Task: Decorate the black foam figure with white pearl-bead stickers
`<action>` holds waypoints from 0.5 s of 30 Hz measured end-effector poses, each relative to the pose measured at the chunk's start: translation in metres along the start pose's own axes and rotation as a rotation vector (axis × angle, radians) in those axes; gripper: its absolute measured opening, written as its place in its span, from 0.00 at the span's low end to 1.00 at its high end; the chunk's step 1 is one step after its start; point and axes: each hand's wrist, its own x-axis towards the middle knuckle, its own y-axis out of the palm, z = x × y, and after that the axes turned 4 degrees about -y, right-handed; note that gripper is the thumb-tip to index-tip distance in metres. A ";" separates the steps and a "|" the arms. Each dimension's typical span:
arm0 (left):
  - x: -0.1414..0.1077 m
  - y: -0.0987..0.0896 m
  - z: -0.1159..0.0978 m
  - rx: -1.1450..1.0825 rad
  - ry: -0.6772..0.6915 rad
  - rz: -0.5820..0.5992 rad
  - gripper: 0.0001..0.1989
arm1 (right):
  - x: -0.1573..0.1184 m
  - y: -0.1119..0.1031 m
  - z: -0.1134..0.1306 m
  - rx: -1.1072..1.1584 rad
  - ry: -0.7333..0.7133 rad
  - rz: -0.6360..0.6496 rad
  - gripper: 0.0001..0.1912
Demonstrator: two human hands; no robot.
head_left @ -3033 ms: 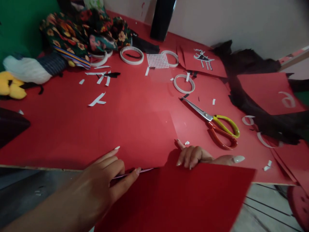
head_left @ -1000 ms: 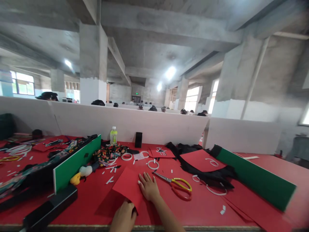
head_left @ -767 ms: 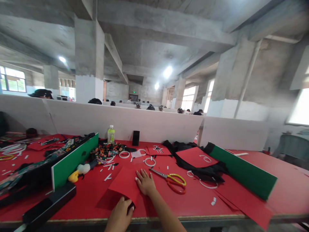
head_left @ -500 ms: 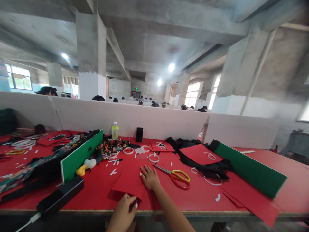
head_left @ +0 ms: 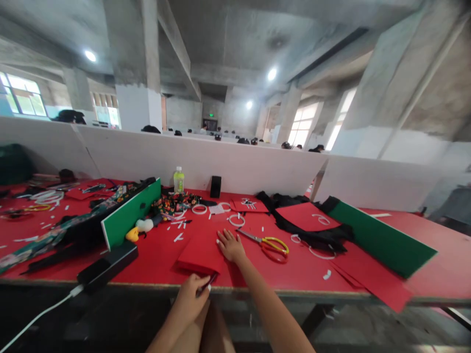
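Observation:
My right hand (head_left: pixel 231 247) lies flat with its fingers stretched out, pressing on the right side of a red sheet of paper (head_left: pixel 200 250). At the table's front edge, my left hand (head_left: pixel 193 294) is closed in a pinch just below the sheet's near edge. A thin dark item (head_left: pixel 211 280) shows at its fingertips, mostly hidden, and I cannot make out its kind. The near edge of the paper stands a little off the table. Right of my right hand lies a pair of scissors (head_left: pixel 265 243) with one yellow and one red handle, blades pointing toward the hand.
White rolls of tape (head_left: pixel 236 220) and paper scraps (head_left: pixel 178 237) lie beyond the sheet. Green dividers (head_left: pixel 130 215) stand on both sides. A black power bank (head_left: pixel 108 264) sits left with a white cable. A bottle (head_left: pixel 178 180) and a phone (head_left: pixel 216 187) stand at the back.
My view has tilted down, so the table appears higher. My left hand stays pinched near the paper's front edge, now slightly further right. My right hand keeps lying flat on the sheet.

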 end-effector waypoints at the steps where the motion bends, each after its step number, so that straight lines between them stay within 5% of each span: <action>1: -0.001 -0.001 -0.001 0.000 -0.012 0.005 0.18 | 0.000 0.000 0.000 0.005 0.000 0.005 0.26; 15: -0.014 0.001 0.000 0.001 0.016 0.024 0.19 | 0.002 0.001 -0.003 0.045 -0.005 -0.020 0.26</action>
